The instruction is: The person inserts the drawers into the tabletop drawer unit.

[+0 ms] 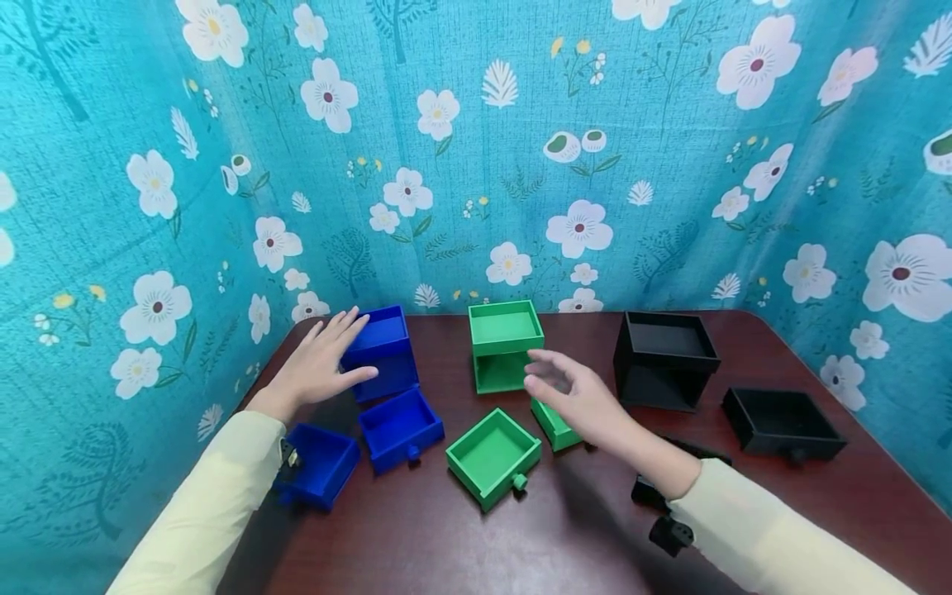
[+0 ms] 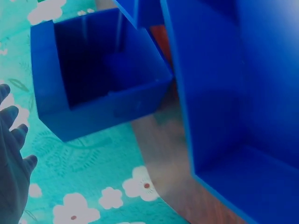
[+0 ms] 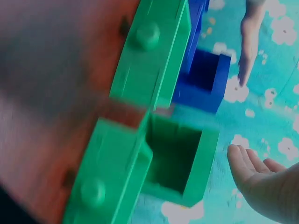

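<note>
My left hand (image 1: 316, 364) is spread over the left side of a small blue cabinet (image 1: 390, 376), fingers straight and holding nothing. Two blue drawers, one (image 1: 402, 430) in front of the cabinet and another (image 1: 320, 463) by my left wrist, lie pulled out. Beside a green cabinet (image 1: 508, 339) with an open front, my right hand (image 1: 576, 397) hovers with loosely bent fingers and nothing between them. It partly covers a green drawer (image 1: 549, 423). A second green drawer (image 1: 494, 454) with a round knob sits to its left. The right wrist view shows the right palm (image 3: 266, 186) beside the green cabinet.
At the right stands a black cabinet (image 1: 665, 364) with an open front. A black drawer (image 1: 781, 420) lies right of it; another black drawer (image 1: 649, 493) is partly hidden under my right forearm. Floral teal cloth (image 1: 476, 165) hangs behind the dark brown table (image 1: 461, 554).
</note>
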### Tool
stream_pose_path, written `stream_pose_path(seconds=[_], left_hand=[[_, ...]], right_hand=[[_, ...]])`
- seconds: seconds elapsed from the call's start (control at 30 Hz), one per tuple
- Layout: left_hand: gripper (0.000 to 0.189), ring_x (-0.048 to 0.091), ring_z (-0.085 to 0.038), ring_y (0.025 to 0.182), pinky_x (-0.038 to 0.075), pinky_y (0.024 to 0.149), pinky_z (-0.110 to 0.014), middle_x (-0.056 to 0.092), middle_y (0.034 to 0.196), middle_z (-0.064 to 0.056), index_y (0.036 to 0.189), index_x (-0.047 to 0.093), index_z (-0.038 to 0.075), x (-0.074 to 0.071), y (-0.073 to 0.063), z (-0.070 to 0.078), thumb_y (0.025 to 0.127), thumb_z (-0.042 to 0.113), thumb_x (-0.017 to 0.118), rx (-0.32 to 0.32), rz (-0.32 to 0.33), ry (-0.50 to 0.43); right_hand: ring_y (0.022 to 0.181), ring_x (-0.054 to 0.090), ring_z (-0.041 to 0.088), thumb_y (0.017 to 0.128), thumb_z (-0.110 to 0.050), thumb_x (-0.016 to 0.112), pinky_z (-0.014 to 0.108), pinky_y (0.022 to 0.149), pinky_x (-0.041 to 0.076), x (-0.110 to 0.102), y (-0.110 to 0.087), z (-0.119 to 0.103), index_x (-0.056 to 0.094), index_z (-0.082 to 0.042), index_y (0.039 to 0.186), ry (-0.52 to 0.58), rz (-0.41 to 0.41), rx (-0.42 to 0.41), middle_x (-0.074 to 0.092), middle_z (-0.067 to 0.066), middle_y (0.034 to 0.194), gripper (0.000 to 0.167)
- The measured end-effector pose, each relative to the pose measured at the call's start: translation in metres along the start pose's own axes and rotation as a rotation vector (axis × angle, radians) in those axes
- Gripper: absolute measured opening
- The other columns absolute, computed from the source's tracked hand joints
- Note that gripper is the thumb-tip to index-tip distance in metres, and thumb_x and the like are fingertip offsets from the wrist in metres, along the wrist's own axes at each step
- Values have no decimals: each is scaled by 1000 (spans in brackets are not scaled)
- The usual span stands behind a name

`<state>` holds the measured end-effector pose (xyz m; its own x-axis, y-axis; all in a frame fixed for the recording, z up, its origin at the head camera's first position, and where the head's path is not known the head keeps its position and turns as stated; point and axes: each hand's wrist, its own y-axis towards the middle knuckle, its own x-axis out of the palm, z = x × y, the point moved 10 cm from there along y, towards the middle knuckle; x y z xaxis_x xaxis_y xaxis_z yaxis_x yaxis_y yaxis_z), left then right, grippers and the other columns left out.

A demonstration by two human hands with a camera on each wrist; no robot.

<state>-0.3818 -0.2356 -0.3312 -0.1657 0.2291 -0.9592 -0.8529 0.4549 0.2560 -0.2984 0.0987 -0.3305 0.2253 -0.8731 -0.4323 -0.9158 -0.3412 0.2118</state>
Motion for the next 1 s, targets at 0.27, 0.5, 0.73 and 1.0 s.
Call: stream_pose_path(seconds=[0.27,0.5,0.73,1.0], left_hand=[[87,12,-37,146,5,114,-58,17,159,-18,155,22,7,0,-2,-25,93,59,51,-50,3,12],[83,12,-37,146,3,115,-57,15,160,-18,155,22,5,5,1,-32,95,57,49,-60,-17,-19],[84,12,-35,146,3,115,-55,16,159,-19,154,22,3,10,5,-44,95,58,46,-84,-18,-12],[84,15,-36,145,4,116,-53,20,157,-21,152,25,-1,14,4,-60,96,58,45,-115,-3,-6]], right_hand=[[112,61,30,98,-28,60,40,89,53,63,-8,-9,46,1,140,342,-83,58,60,18,125,53],[114,60,31,99,-29,59,40,91,52,105,-16,-11,45,5,138,590,-62,143,60,21,125,54],[110,62,31,99,-28,58,37,88,53,138,-18,-18,45,11,135,721,-30,170,62,20,118,55],[103,65,28,97,-27,60,39,85,55,186,-23,-11,53,10,127,816,-40,283,67,15,108,48]])
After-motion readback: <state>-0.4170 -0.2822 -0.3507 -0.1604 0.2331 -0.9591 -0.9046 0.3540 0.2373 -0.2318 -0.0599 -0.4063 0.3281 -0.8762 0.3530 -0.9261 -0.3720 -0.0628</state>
